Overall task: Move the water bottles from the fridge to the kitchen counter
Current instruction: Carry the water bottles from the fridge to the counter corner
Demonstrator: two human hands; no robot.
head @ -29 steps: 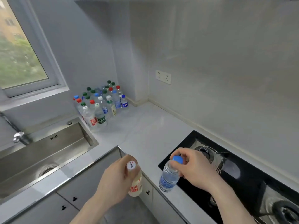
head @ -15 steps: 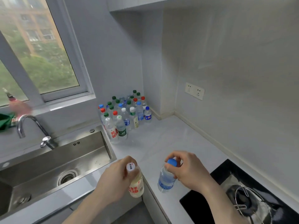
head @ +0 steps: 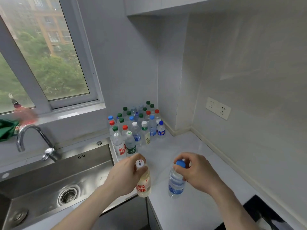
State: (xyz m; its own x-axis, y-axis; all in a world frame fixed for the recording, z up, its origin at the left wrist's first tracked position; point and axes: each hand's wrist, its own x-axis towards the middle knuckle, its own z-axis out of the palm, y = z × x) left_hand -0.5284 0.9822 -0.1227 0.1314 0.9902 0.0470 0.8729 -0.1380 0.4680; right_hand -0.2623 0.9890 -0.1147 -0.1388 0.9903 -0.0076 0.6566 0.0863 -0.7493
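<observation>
My left hand [head: 123,177] grips the neck of a white-capped bottle [head: 144,185] of pale drink with red lettering, held above the counter's front edge. In my right hand [head: 197,173] is a clear, blue-capped water bottle [head: 175,184], pinched round its top and upright over the white counter [head: 191,163]. Several bottles [head: 135,126] with green, red, blue and white caps stand clustered in the far corner by the wall, beyond both hands.
A steel sink [head: 54,181] with a curved tap [head: 31,138] lies to the left. A black hob [head: 265,216] shows at the lower right. Wall sockets [head: 218,108] sit on the right wall. A window [head: 41,60] is above the sink, with a green cloth [head: 6,128] on its sill.
Both hands have carried their bottles forward along the counter towards the corner cluster. The view has swung left and up, so the hob has slid out to the lower right.
</observation>
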